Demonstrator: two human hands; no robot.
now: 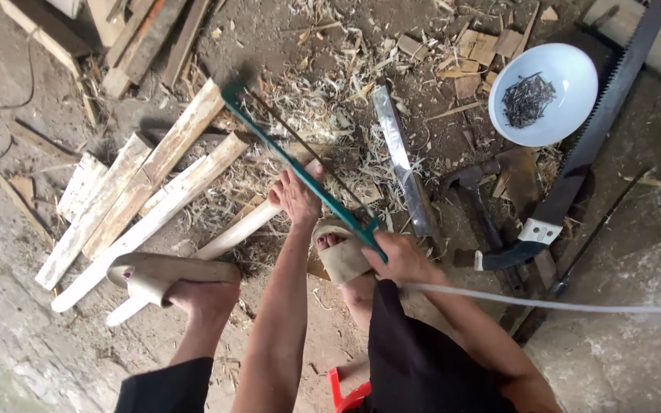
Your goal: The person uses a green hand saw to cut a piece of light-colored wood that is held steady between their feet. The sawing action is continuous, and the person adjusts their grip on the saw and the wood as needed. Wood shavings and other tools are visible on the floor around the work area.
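On the dirt floor, my left hand (295,196) presses, fingers together, on the stick (235,231); my right hand (401,258) fists the green saw (300,170). A slipping blade could catch those fingers, I judge.

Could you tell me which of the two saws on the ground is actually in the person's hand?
The teal-framed bow saw, gripped by the right hand. The large dark saw lies untouched beside the white bowl.

The right hand (403,258) grips the handle of a green frame saw (300,164). The left hand (296,195) presses a pale wood strip (235,231) on the dirt floor. A sandalled foot (342,256) stands beside it. A white bowl (568,73) with nails lies well apart.
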